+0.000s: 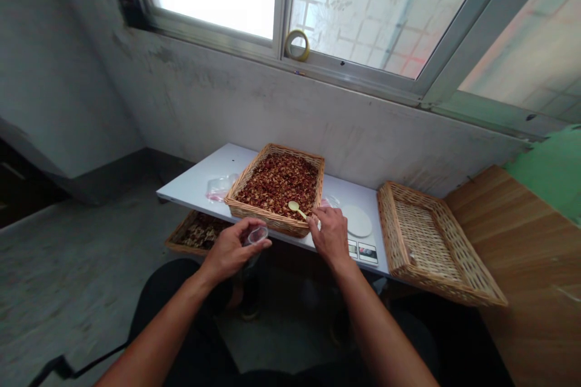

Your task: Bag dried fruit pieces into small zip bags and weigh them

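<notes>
Cupping a clear plastic cup (256, 237), the left hand (229, 252) closes its grip around it, clear of the table's edge. The right hand (329, 234) stays half-open, holding nothing visible, just beside a yellow spoon (295, 208) lying within reach on dried red flakes (276, 184) in a wicker basket (242, 178). A second wicker basket (385, 217) sits beyond the white table (181, 190).
</notes>
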Demonstrator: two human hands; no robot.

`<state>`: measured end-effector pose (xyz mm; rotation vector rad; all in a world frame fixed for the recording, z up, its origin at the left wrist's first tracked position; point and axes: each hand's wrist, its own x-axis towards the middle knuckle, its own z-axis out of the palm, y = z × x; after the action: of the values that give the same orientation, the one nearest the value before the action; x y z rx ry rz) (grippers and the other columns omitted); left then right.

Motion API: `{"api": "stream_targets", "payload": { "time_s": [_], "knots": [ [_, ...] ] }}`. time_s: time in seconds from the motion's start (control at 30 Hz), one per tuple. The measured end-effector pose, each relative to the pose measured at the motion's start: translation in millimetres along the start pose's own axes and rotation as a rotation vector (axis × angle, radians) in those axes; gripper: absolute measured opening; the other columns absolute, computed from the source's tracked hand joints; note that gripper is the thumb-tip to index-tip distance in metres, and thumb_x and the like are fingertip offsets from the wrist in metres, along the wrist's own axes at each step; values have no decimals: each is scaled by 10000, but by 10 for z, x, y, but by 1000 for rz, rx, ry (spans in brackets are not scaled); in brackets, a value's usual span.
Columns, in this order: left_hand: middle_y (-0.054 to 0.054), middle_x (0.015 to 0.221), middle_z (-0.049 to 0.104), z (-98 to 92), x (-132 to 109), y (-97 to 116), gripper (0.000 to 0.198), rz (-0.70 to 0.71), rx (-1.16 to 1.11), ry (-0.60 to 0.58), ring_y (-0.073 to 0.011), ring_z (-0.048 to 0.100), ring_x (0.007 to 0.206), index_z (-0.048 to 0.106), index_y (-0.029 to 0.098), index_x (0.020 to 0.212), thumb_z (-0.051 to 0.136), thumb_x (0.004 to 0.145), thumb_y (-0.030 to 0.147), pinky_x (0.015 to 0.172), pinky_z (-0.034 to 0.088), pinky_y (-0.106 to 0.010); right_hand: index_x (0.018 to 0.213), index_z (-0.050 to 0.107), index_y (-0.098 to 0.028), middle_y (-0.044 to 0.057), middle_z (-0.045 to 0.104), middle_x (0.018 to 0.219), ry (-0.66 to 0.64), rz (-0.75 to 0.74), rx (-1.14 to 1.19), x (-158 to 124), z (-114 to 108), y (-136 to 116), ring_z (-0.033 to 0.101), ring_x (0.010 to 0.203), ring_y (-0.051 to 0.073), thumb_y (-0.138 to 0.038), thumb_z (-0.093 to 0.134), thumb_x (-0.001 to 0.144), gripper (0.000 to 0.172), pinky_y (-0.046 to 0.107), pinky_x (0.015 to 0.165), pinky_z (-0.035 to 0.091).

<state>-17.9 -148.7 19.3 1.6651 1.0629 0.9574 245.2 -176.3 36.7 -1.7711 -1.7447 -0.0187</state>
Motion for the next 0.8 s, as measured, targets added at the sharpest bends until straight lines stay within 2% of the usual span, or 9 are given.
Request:
{"api": "stream_targets", "payload": {
  "time_s": [0.1,0.2,0.33,0.4,0.57,0.7,0.8],
  "knots": [
    [-26,927,693,-50,-91,-45,412,-35,-75,-19,-186,643,829,629,205,1141,738,830,453,757,501,-278,957,785,-216,109,688,1176,-131,-34,-208,206,62,39,476,1166,298,-366,658,921,200,419,961,336],
    [-26,927,668,-4,-280,-145,407,-87,-132,-42,-183,636,845,585,210,1168,685,878,478,778,496,-285,852,791,-223,101,702,1093,-230,-17,-292,305,128,28,468,1151,289,-409,630,937,260,411,944,316],
    [-40,942,674,144,-543,-339,372,-213,-276,-85,-199,670,892,548,219,1127,623,919,518,814,494,-301,833,771,-208,105,710,1020,-247,45,-320,379,188,-17,511,1089,266,-376,615,936,252,369,903,326],
    [-40,949,668,194,-614,-416,357,-219,-319,-77,-201,675,898,542,219,1071,641,906,520,809,489,-298,869,758,-202,102,718,984,-264,61,-296,421,211,-32,558,1021,239,-359,578,953,254,329,860,344],
    [7,835,601,110,-502,-426,377,-163,-225,31,-154,595,762,525,211,999,734,840,481,707,455,-260,933,750,-202,95,744,931,-315,155,-157,581,302,-8,623,851,193,-339,495,982,294,272,730,355],
    [40,775,533,-56,-300,-367,479,-148,-184,139,-136,532,693,509,211,1008,801,758,496,648,424,-247,781,753,-166,89,742,841,-417,251,50,758,429,13,622,796,180,-250,521,939,293,248,673,351],
    [39,772,525,-113,-254,-375,522,-141,-234,109,-135,524,674,503,207,1054,759,780,570,629,412,-247,701,741,-145,70,704,693,-469,317,157,895,556,-43,613,702,164,-195,539,902,289,230,617,356]
  ]
}}
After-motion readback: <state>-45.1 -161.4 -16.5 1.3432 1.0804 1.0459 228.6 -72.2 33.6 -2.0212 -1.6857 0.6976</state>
